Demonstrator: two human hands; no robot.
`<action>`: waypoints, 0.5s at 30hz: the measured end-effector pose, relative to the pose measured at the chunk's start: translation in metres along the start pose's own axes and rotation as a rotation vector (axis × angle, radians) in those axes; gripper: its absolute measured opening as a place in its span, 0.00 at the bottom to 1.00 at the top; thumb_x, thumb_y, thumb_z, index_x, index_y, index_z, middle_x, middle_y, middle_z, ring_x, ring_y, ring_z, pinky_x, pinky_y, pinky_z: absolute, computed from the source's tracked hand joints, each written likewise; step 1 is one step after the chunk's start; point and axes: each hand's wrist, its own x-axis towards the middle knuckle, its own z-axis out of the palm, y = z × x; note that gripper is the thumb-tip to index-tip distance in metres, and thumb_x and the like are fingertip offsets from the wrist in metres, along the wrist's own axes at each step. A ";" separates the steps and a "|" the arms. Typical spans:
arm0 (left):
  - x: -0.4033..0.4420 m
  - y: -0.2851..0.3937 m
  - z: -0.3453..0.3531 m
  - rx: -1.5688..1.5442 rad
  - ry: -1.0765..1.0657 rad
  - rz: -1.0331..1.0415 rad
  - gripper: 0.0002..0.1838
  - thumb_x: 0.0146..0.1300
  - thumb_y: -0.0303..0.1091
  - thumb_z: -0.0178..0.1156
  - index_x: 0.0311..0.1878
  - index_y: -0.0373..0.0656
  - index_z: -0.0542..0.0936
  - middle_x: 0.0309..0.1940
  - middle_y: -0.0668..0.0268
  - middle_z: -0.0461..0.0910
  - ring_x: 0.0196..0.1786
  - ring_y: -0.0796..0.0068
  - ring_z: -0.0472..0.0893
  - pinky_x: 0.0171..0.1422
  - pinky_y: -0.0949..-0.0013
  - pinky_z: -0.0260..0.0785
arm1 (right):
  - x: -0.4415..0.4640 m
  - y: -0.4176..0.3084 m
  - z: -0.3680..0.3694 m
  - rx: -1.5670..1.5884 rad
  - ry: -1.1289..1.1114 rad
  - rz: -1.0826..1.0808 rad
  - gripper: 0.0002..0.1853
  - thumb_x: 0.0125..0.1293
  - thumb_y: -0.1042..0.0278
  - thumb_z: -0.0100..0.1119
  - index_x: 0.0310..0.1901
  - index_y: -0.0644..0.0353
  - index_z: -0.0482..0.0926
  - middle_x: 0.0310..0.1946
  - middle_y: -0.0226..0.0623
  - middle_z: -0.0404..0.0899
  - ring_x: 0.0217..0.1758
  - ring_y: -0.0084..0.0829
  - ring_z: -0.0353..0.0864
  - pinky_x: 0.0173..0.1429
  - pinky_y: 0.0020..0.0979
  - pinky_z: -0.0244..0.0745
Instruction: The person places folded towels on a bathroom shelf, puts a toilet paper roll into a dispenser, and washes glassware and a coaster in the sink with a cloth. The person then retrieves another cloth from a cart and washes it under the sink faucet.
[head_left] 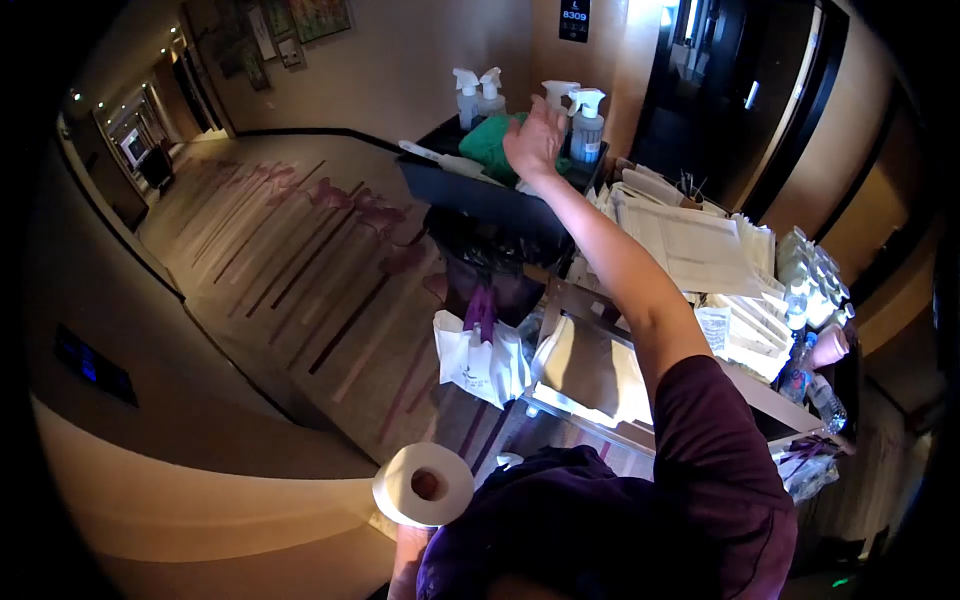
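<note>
My right hand (pixel 536 142) is stretched out over a green cloth (pixel 488 146) in a dark bin (pixel 470 190) at the cart's far end. Its fingers point towards the white-topped spray bottles (pixel 587 130); whether they touch one is unclear. Near my body on the left, my left hand (pixel 425 484) holds a toilet paper roll (pixel 447 488) from below, a finger showing in the core. Most of that hand is hidden by the roll.
The cart carries papers (pixel 680 240), water bottles (pixel 830 400) and a pink cup (pixel 829 345). A white bag (pixel 480 362) hangs at its side. Beyond stand a dark door (pixel 740 100) and a carpeted corridor (pixel 270 240).
</note>
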 end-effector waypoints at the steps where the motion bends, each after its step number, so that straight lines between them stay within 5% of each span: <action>1: 0.000 -0.001 0.001 0.001 0.008 0.004 0.26 0.69 0.41 0.65 0.65 0.37 0.74 0.53 0.52 0.83 0.50 0.57 0.86 0.41 0.68 0.84 | -0.001 0.010 0.008 -0.113 -0.015 0.001 0.28 0.61 0.66 0.66 0.63 0.64 0.73 0.59 0.51 0.77 0.64 0.54 0.72 0.68 0.50 0.68; 2: 0.002 -0.001 0.004 0.005 0.010 0.006 0.26 0.69 0.41 0.65 0.65 0.37 0.74 0.53 0.52 0.83 0.50 0.57 0.86 0.41 0.68 0.84 | -0.002 0.019 0.016 -0.226 -0.029 0.005 0.30 0.62 0.63 0.66 0.65 0.65 0.71 0.61 0.52 0.74 0.65 0.56 0.71 0.67 0.52 0.68; 3: 0.004 -0.001 0.007 0.009 0.012 0.006 0.26 0.69 0.40 0.65 0.65 0.37 0.74 0.53 0.52 0.83 0.50 0.57 0.86 0.41 0.68 0.84 | -0.003 0.026 0.020 -0.234 -0.387 0.103 0.34 0.64 0.57 0.65 0.68 0.65 0.67 0.65 0.55 0.69 0.67 0.58 0.69 0.66 0.54 0.68; 7: 0.008 -0.003 0.013 0.015 0.026 0.019 0.26 0.69 0.40 0.65 0.65 0.36 0.74 0.52 0.52 0.83 0.49 0.56 0.86 0.40 0.68 0.84 | -0.012 0.006 -0.013 -0.321 -0.527 -0.051 0.36 0.64 0.55 0.65 0.67 0.70 0.66 0.64 0.60 0.68 0.70 0.56 0.66 0.70 0.57 0.63; 15: 0.018 -0.007 0.019 -0.017 0.034 0.039 0.26 0.69 0.40 0.65 0.65 0.36 0.74 0.52 0.51 0.83 0.49 0.55 0.86 0.39 0.69 0.84 | 0.026 0.069 0.040 -0.118 -0.033 0.080 0.34 0.64 0.56 0.64 0.63 0.76 0.69 0.60 0.65 0.71 0.67 0.61 0.69 0.70 0.54 0.65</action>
